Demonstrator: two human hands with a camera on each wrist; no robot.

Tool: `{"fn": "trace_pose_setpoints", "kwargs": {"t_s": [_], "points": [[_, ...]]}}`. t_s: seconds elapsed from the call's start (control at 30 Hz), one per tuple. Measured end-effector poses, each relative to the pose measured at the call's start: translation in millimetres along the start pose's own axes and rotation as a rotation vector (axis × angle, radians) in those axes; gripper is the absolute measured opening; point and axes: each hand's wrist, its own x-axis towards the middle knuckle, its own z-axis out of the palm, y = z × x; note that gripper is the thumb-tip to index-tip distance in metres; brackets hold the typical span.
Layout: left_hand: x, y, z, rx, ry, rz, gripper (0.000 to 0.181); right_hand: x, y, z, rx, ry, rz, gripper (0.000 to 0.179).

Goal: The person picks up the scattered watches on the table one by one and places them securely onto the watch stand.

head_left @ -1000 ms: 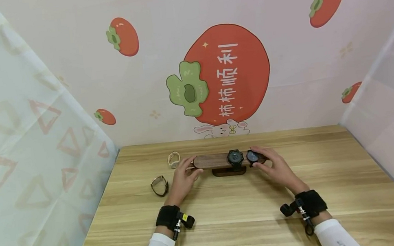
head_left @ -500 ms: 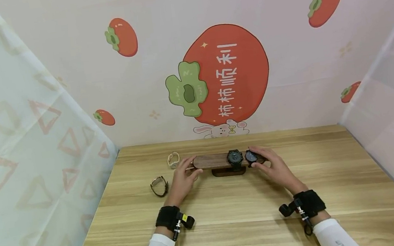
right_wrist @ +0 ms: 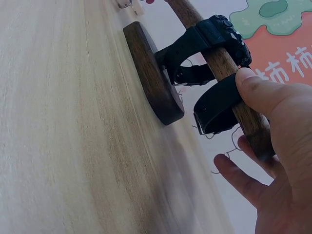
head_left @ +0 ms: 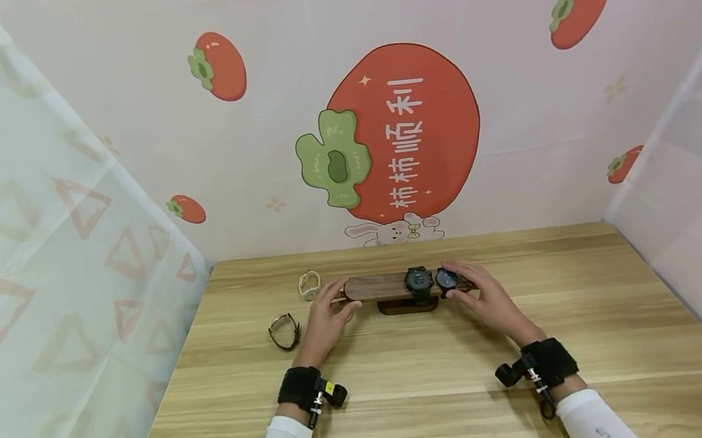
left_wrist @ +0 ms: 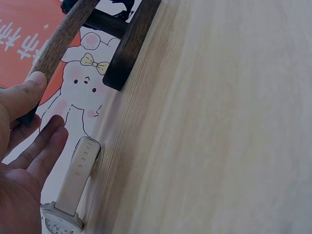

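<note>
A dark wooden watch stand (head_left: pixel 373 288) stands at the back of the table, its long bar raised over a short base (right_wrist: pixel 153 80). Two black watches are looped round the bar: a chunky digital-looking one (head_left: pixel 419 280) right of centre, and a round-faced one (head_left: pixel 447 278) beside it. My left hand (head_left: pixel 325 327) grips the bar's left end, thumb on the near side. At the other end, my right hand (head_left: pixel 495 303) pinches the round-faced watch, its thumb at the black strap (right_wrist: pixel 217 107) in the right wrist view.
A cream watch (left_wrist: pixel 75 180) stands on its side just behind my left hand. Left of that hand is a dark-strapped watch (head_left: pixel 288 347). The wooden table (head_left: pixel 413 401) ends at a printed back wall (head_left: pixel 536 174).
My right hand has shifted slightly left, and the round-faced watch has slid with it along the bar toward the chunky watch. The left hand keeps its grip in place.
</note>
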Motion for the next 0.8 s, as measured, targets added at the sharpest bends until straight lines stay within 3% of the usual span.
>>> {"fn": "trace_pose_setpoints", "kwargs": {"t_s": [0.4, 0.6, 0.8], "points": [[-1.0, 2.9, 0.1, 0.033, 0.003, -0.014, 0.062, -0.4, -1, 1, -0.009, -0.007, 0.013, 0.060], [-2.0, 5.9, -2.2, 0.070, -0.026, -0.008, 0.064, 0.1, -2, 1, -0.009, -0.007, 0.017, 0.059], [-1.5, 11.9, -13.0, 0.090, -0.068, -0.015, 0.063, 0.6, -3, 0, -0.003, -0.012, 0.022, 0.058]]}}
